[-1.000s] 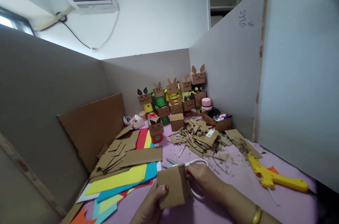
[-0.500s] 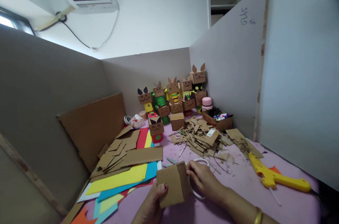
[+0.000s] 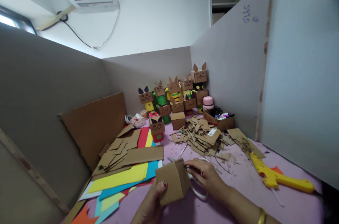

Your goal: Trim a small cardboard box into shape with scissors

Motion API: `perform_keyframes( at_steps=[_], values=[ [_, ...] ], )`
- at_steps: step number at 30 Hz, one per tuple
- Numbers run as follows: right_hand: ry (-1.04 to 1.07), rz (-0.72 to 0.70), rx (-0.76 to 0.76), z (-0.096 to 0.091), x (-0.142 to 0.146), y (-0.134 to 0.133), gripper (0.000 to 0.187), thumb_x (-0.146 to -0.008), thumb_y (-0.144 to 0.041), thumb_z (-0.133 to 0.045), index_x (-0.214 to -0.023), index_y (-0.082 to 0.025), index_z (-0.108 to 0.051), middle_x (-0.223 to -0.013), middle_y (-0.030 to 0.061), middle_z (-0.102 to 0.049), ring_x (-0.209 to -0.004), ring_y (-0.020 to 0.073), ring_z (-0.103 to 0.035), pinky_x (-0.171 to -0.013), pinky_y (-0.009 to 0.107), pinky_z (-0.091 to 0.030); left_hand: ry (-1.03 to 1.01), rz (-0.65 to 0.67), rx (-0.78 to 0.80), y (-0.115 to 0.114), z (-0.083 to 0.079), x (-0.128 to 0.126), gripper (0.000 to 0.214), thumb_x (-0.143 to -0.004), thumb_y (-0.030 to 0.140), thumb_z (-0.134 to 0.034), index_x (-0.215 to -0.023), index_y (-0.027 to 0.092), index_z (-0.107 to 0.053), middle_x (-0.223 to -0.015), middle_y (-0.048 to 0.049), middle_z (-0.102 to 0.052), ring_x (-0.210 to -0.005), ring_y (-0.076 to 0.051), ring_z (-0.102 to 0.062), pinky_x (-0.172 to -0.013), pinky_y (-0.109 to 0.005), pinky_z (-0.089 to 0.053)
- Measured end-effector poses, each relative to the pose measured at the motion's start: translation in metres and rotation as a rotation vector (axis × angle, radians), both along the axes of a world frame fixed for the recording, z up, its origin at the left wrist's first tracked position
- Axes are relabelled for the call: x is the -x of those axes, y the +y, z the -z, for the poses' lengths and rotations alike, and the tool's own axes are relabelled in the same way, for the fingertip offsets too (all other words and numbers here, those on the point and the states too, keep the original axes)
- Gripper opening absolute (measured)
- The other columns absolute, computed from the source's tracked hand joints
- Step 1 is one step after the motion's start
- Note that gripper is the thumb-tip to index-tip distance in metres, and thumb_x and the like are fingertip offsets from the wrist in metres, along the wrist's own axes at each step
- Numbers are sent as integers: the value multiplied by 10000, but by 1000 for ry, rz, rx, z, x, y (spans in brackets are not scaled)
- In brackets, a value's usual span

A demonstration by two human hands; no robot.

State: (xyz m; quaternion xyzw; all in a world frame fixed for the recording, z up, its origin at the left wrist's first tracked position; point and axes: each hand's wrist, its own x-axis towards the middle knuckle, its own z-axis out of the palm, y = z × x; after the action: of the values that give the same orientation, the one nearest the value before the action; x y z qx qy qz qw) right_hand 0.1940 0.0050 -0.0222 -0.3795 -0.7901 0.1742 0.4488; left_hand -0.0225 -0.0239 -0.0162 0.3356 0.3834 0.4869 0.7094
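My left hand grips a folded brown cardboard piece from below, thumb on its front face. My right hand is closed around the white handles of a pair of scissors, right beside the cardboard's right edge. The scissor blades point left behind the cardboard. Both hands hover just above the pink table.
Colored paper sheets and cardboard strips lie at left. A scrap pile sits ahead, with cardboard box figures behind it. A yellow glue gun lies at right. A large cardboard sheet leans on the left partition.
The cardboard piece has tilted and shifted slightly up and left. My right hand has closed further round the scissor handles.
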Motion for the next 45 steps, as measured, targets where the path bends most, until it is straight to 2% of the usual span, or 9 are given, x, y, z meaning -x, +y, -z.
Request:
perform_keyframes(
  at_steps=[5,10,15,18,22,28,32,39,45],
  values=[
    [-163,14,-104,1,-3,3,177,-876,-126,-500,-849,-190,-662,-750,50,-657,-697,173,-590,-629,245,-403,-27,8,10,-2,1,-1,764,-577,336,-805,-1258,143,-517,-845,-73,-766,-915,-289,-667,-889,-395,-438],
    [-314,-14,-202,5,-1,5,176,-806,-98,-580,-665,-197,-616,-672,23,-634,-618,157,-561,-567,237,-353,-174,12,63,-4,-2,1,609,-576,407,-789,-1090,115,-643,-853,-96,-768,-958,-313,-658,-940,-421,-417],
    [-279,87,-252,3,-3,0,173,-892,-118,-448,-880,-171,-612,-743,65,-646,-678,185,-586,-612,261,-396,-144,-5,37,-5,-2,3,424,-590,393,-786,-927,152,-700,-847,-79,-770,-969,-310,-658,-919,-405,-434],
    [-277,67,-288,0,-4,-3,222,-913,-135,-408,-1045,-180,-582,-845,80,-657,-749,188,-603,-650,261,-421,-95,3,42,-5,-4,2,361,-598,396,-777,-870,169,-704,-795,-60,-769,-906,-297,-677,-854,-386,-465],
    [-316,24,-307,-3,-4,-4,221,-875,-97,-471,-1015,-195,-610,-830,69,-669,-741,185,-611,-637,253,-421,-39,53,38,-6,-7,1,468,-580,407,-775,-955,140,-690,-782,-82,-764,-875,-304,-678,-835,-390,-465],
    [-374,-15,-302,0,-2,-1,153,-835,-64,-545,-892,-174,-634,-766,67,-688,-699,190,-614,-622,265,-403,7,22,-13,-5,-9,-1,583,-578,377,-784,-1087,134,-637,-884,-93,-756,-890,-294,-664,-790,-360,-466],
    [-384,-8,-274,2,-1,2,120,-838,-83,-553,-809,-177,-621,-724,54,-679,-649,178,-600,-598,262,-381,22,47,-44,-5,-7,-2,650,-580,371,-785,-1156,136,-597,-847,-84,-751,-911,-297,-654,-774,-354,-460],
    [-353,17,-188,6,3,3,159,-862,-93,-475,-765,-174,-571,-734,54,-655,-660,172,-578,-593,254,-357,69,45,-73,-3,-3,-2,641,-647,328,-735,-1228,143,-536,-842,-73,-745,-778,-253,-665,-740,-340,-456],
    [-310,57,-111,12,5,2,177,-902,-148,-404,-801,-172,-547,-761,78,-657,-664,192,-578,-594,271,-349,69,29,-128,-3,-8,-7,665,-672,329,-712,-1278,169,-490,-1019,-101,-717,-912,-274,-642,-784,-347,-459]
  ],
)
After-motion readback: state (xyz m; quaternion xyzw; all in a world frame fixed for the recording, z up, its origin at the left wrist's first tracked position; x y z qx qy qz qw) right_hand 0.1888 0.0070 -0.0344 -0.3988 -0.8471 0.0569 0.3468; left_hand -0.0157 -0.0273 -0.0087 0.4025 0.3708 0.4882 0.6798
